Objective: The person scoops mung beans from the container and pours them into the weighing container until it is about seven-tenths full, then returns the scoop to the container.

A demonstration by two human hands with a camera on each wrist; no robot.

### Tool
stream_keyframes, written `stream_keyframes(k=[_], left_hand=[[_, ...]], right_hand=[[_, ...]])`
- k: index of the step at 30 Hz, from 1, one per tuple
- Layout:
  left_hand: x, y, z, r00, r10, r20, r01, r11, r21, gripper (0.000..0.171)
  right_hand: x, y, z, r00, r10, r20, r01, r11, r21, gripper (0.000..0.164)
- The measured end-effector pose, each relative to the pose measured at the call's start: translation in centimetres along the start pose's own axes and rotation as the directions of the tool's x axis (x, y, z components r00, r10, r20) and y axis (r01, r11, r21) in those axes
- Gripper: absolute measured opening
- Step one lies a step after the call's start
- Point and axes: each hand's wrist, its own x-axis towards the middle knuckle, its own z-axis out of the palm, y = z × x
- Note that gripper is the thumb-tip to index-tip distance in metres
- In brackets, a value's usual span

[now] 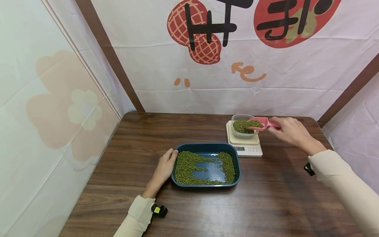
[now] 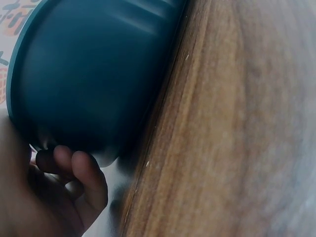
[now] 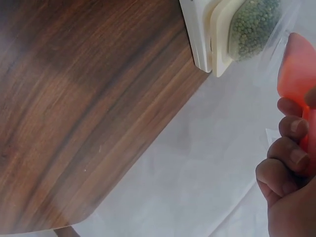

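Note:
My right hand (image 1: 291, 131) grips the handle of a pink scoop (image 1: 264, 122), its fingers wrapped round it in the right wrist view. Green beans lie in the scoop, whose tip is over a clear plastic container (image 1: 242, 135) partly filled with the same beans (image 3: 254, 27). That container stands on a white kitchen scale (image 1: 244, 150) with a cream platform. At the left end of a dark blue tray (image 1: 207, 186), my left hand (image 1: 164, 166) holds the rim, thumb on top and fingers curled against the outer wall (image 2: 94, 74). Green beans (image 1: 189, 168) cover much of the tray's bottom, with bare patches mid-right.
The wooden table (image 1: 133, 158) carries the tray near its middle and the scale toward the back right. Behind it hangs a white printed cloth (image 1: 154, 98), and another cloth wall (image 1: 59, 98) runs along the left side.

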Motion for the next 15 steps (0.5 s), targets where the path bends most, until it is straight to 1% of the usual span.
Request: stream_keyframes(k=[7, 15], left_hand=[[0.0, -0.1, 0.0, 1.0, -0.008, 0.003, 0.008, 1.0, 0.002, 0.045], [0.0, -0.2, 0.1, 1.0, -0.001, 0.002, 0.001, 1.0, -0.003, 0.046]], right_hand=[[0.3, -0.3, -0.7, 1.0, 0.005, 0.026, -0.004, 1.0, -0.02, 0.017], [0.6, -0.5, -1.3, 0.998, 0.001, 0.06, 0.0, 1.0, -0.025, 0.018]])
